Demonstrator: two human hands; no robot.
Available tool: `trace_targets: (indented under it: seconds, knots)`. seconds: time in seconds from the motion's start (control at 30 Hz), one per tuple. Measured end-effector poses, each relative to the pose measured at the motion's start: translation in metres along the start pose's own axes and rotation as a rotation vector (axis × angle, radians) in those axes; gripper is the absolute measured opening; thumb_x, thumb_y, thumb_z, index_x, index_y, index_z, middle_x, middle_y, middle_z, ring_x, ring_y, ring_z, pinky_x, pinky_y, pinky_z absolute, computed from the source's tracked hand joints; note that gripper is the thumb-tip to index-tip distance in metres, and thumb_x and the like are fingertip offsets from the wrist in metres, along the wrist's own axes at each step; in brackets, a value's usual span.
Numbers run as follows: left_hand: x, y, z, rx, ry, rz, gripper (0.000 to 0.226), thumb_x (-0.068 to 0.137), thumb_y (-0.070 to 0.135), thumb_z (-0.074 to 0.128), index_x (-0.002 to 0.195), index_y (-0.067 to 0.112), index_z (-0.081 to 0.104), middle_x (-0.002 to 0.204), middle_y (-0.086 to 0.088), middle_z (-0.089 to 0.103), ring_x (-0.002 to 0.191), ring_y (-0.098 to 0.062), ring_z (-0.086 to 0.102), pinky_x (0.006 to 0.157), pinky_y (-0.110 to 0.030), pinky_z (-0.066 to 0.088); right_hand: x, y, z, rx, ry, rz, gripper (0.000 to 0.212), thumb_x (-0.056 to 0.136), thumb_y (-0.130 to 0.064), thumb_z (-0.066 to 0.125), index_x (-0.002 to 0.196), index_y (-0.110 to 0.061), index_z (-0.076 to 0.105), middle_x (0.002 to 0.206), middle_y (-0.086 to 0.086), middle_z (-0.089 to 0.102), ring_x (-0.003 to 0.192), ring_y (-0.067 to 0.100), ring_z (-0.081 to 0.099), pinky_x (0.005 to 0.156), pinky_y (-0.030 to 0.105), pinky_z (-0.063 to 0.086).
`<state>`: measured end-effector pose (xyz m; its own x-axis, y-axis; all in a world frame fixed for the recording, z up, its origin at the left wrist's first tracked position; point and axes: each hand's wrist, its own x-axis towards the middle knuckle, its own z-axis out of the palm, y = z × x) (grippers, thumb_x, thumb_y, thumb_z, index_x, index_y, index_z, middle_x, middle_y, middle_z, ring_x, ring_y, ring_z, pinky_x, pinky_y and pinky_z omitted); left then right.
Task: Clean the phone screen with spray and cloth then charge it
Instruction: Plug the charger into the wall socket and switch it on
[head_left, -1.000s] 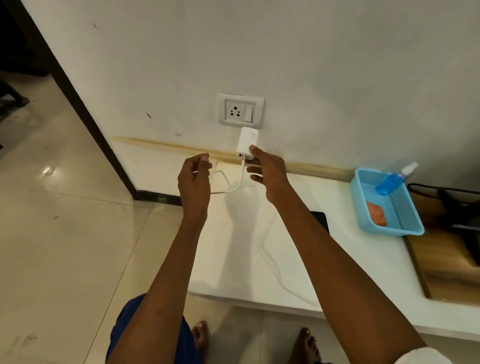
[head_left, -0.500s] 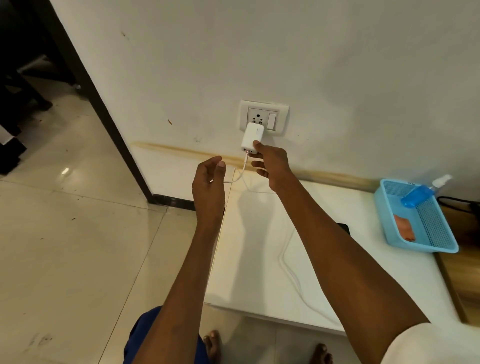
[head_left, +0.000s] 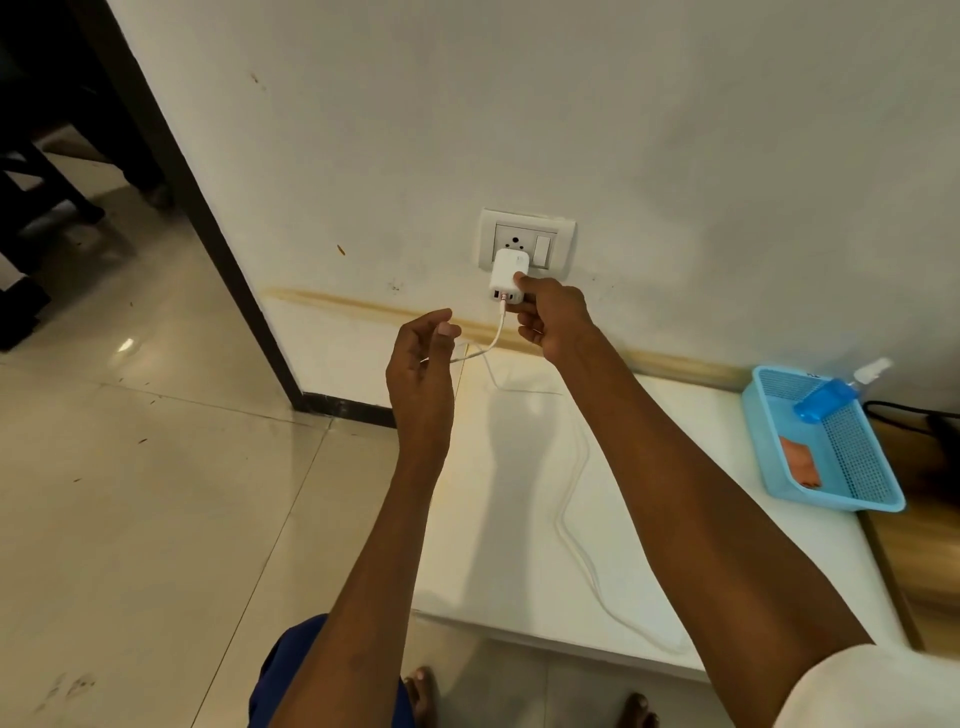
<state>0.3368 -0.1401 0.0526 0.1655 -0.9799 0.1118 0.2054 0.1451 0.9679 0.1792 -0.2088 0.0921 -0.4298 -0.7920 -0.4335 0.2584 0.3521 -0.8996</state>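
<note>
Pale wall over a white desk (head_left: 519, 519); at the wall socket (head_left: 527, 243) the right hand (head_left: 551, 322) pinches the charger adapter (head_left: 509, 275), the left hand (head_left: 421, 364) loosely holds its cable (head_left: 571, 499). Misaligned pins could jam; a tugged cable could unseat it. Phone unseen.

Head view, downward toward wall

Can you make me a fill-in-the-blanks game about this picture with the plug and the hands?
1. The right hand holds the white ____ at the wall socket.
2. The left hand pinches the thin white ____.
3. The spray bottle leans in a ____ basket.

Missing words: charger; cable; blue
</note>
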Motion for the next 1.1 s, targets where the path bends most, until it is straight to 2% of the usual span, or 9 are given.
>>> trace_targets:
  seconds: [0.13,0.23,0.47,0.63,0.77,0.87,1.0,1.1]
  knots:
    - [0.001,-0.001,-0.001,-0.018,-0.01,0.02,0.02,0.098,0.033,0.057,0.113,0.024,0.067,0.101,0.002,0.073,0.096,-0.015,0.068,0.079,-0.02,0.052,0.003,-0.008,0.005,0.014,0.017,0.01,0.01,0.089,-0.015,0.067,0.093,-0.006,0.063,0.072,0.015,0.068,0.051,0.014,0.042,0.055,0.027,0.038]
    - [0.001,-0.002,-0.003,-0.012,-0.014,-0.001,0.02,0.098,0.035,0.057,0.111,0.025,0.068,0.098,0.003,0.073,0.088,-0.014,0.069,0.073,-0.021,0.05,0.004,-0.006,0.006,0.03,0.019,0.022,0.011,0.09,-0.011,0.066,0.091,-0.002,0.061,0.073,0.019,0.066,0.051,0.015,0.041,0.055,0.028,0.036]
    - [-0.003,-0.003,-0.001,0.04,-0.103,0.01,0.02,0.098,0.039,0.055,0.106,0.028,0.07,0.092,0.003,0.074,0.076,-0.013,0.069,0.065,-0.024,0.052,0.009,-0.006,0.0,0.082,-0.014,0.016,0.021,0.089,-0.01,0.068,0.106,0.001,0.062,0.071,0.018,0.066,0.049,0.014,0.04,0.057,0.028,0.035]
    - [-0.007,-0.003,0.004,0.027,-0.161,-0.015,0.019,0.098,0.036,0.055,0.102,0.027,0.071,0.088,-0.002,0.073,0.069,-0.016,0.066,0.061,-0.027,0.05,0.01,-0.009,-0.007,0.006,-0.082,0.036,0.026,0.089,-0.019,0.068,0.111,-0.006,0.064,0.075,0.01,0.07,0.059,0.014,0.05,0.066,0.029,0.045]
    - [-0.009,-0.003,0.008,0.033,-0.231,-0.035,0.024,0.097,0.041,0.055,0.099,0.025,0.072,0.082,-0.004,0.072,0.056,-0.021,0.062,0.049,-0.027,0.046,0.011,-0.007,-0.017,-0.145,-0.133,0.013,0.029,0.088,-0.039,0.068,0.103,-0.015,0.067,0.08,-0.001,0.075,0.078,0.017,0.062,0.075,0.034,0.05]
    - [-0.011,-0.006,0.013,0.081,-0.297,-0.083,0.022,0.096,0.041,0.056,0.096,0.025,0.072,0.081,-0.003,0.072,0.052,-0.021,0.06,0.046,-0.027,0.044,0.009,0.001,-0.04,-0.276,-0.095,-0.076,0.035,0.086,-0.051,0.066,0.102,-0.02,0.07,0.091,-0.005,0.076,0.08,0.018,0.068,0.076,0.035,0.054]
    - [-0.018,-0.008,0.021,0.111,-0.405,-0.137,0.02,0.097,0.037,0.057,0.095,0.024,0.072,0.083,-0.003,0.071,0.055,-0.021,0.06,0.048,-0.028,0.044,-0.004,0.027,-0.103,-0.293,-0.016,-0.217,0.015,0.09,-0.033,0.066,0.097,-0.022,0.072,0.093,0.003,0.077,0.067,0.016,0.065,0.065,0.028,0.05]
    - [-0.027,-0.008,0.031,0.14,-0.458,-0.162,0.018,0.095,0.035,0.058,0.093,0.026,0.073,0.082,-0.002,0.072,0.055,-0.019,0.06,0.048,-0.026,0.045,-0.026,0.052,-0.161,-0.361,0.059,-0.228,0.015,0.092,-0.03,0.063,0.101,-0.022,0.073,0.09,-0.001,0.077,0.066,0.012,0.065,0.067,0.028,0.048]
